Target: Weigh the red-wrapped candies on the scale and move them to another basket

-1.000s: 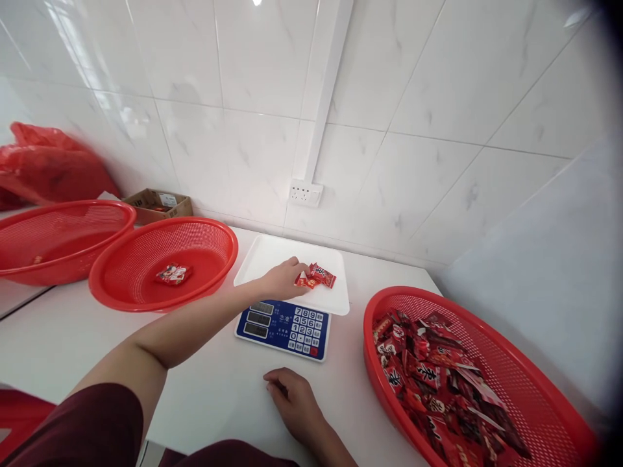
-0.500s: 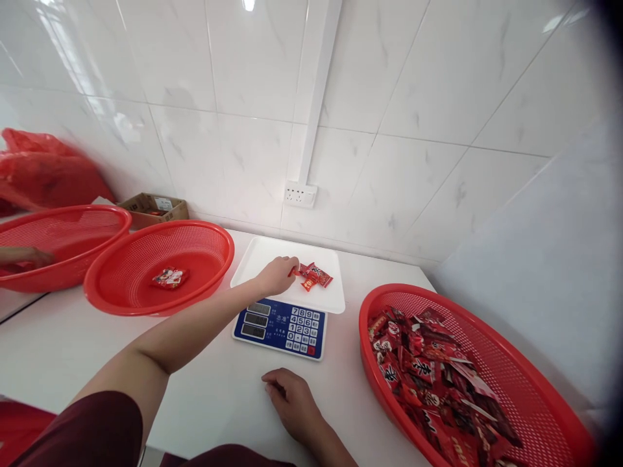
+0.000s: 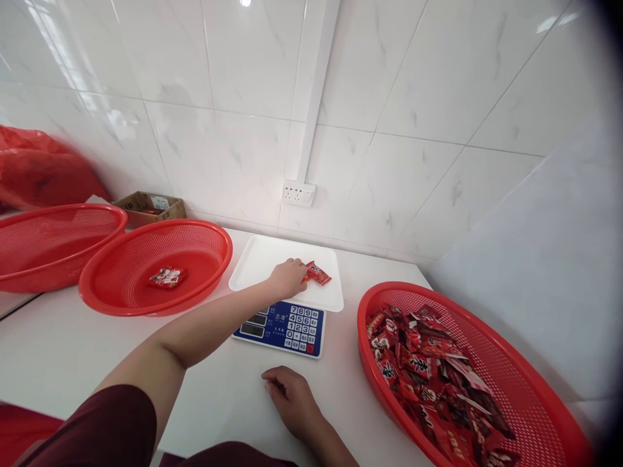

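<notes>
My left hand reaches over the white tray of a blue digital scale and its fingers close on small red candy packets lying on the tray. My right hand rests on the white table in front of the scale, fingers curled loosely, holding nothing. To the right stands a red mesh basket filled with several red candy packets.
Left of the scale sits a red mesh basket with one red packet in it. Another red basket is further left, with a cardboard box and a red plastic bag behind. A wall socket sits above the scale.
My left hand has gathered the packets on the tray closer under its fingers. Another person's hand seen in the far left basket half a second ago is gone. My right hand has stayed still.
</notes>
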A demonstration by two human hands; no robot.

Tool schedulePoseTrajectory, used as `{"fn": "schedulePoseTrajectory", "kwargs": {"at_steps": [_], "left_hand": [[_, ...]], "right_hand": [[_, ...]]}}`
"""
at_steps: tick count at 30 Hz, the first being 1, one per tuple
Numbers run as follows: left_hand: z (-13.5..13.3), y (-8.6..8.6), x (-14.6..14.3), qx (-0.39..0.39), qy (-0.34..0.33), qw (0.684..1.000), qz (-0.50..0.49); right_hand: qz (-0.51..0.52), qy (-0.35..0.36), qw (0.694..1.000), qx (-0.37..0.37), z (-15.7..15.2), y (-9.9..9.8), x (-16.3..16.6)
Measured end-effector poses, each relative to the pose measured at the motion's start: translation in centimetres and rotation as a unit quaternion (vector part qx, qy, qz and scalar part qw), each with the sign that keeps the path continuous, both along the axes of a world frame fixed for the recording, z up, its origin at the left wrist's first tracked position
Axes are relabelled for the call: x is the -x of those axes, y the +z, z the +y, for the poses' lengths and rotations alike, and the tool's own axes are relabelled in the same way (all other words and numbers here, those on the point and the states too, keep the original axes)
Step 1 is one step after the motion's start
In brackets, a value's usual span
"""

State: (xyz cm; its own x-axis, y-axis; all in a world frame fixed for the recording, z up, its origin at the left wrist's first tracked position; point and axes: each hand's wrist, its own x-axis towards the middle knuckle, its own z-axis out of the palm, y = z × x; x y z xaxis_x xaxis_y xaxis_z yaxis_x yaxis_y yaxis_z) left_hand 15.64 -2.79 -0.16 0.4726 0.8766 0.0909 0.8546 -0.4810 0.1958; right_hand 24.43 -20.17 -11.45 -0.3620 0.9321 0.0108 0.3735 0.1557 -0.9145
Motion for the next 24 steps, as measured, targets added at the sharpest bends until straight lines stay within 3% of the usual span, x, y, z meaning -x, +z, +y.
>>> {"fn": "schedulePoseTrajectory", "kwargs": {"at_steps": [4,9,12,15,20,24], "left_hand": [[0.4,2.0,3.5,-0.040,0.039,0.998,-0.002],[0.5,5.3,13.4,-0.113,0.193,0.974,-0.024],[-0.2,6.2,19.0,-0.081,0.264,0.961,-0.027],[-1.0,6.2,22.3,-0.049,0.306,0.951,-0.018],[-1.2,5.8,23.7,-0.037,0.321,0.946,-0.021],[0.3,5.1,20.5,-0.030,0.235,0.970,-0.048]], "right_hand": [[0.007,0.009,1.000,0.002,0.0,0.0,-0.1],[0.002,0.023,1.000,0.005,0.0,-0.1,-0.2],[-0.006,0.036,0.999,0.008,0.1,-0.2,-0.1],[-0.011,0.038,0.999,0.010,0.1,-0.2,-0.1],[-0.005,0.029,0.999,0.014,0.0,-0.2,-0.1],[0.000,0.021,1.000,0.011,0.0,-0.2,-0.1]]}}
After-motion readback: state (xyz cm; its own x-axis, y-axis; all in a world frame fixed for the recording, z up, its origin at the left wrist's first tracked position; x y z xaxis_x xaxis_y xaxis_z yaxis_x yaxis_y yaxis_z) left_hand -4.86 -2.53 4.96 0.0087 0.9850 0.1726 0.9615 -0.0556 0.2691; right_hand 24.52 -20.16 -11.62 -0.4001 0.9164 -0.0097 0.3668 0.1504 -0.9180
